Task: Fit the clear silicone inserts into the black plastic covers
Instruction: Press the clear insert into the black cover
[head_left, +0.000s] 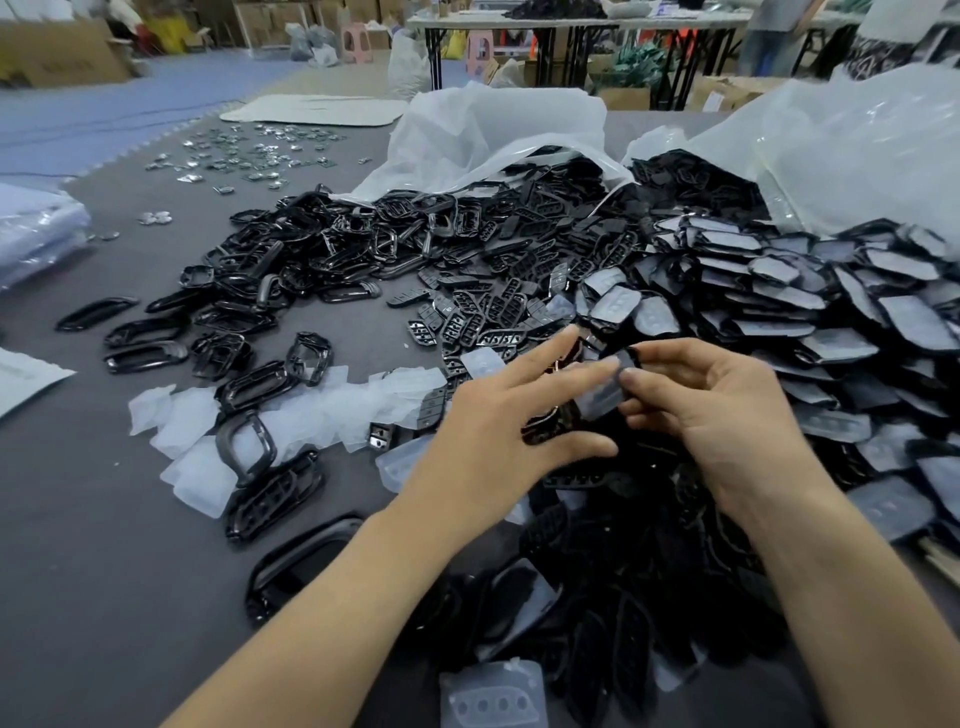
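My left hand (498, 431) and my right hand (727, 415) meet above a heap of black plastic covers (639, 545). Between their fingertips sits a clear silicone insert (602, 397), pinched by my right thumb and fingers, with my left fingers laid on its top. A black cover (550, 423) shows under my left palm and thumb, seemingly held there. Loose clear inserts (332, 410) lie spread on the grey table to the left. One more insert (493, 696) rests near the front edge.
A stack of covers with inserts fitted (810, 322) fills the right side. Black frames (322, 249) and perforated covers (493, 312) spill from white plastic bags (498, 135) at the back. Small shiny metal parts (249, 150) are scattered far left.
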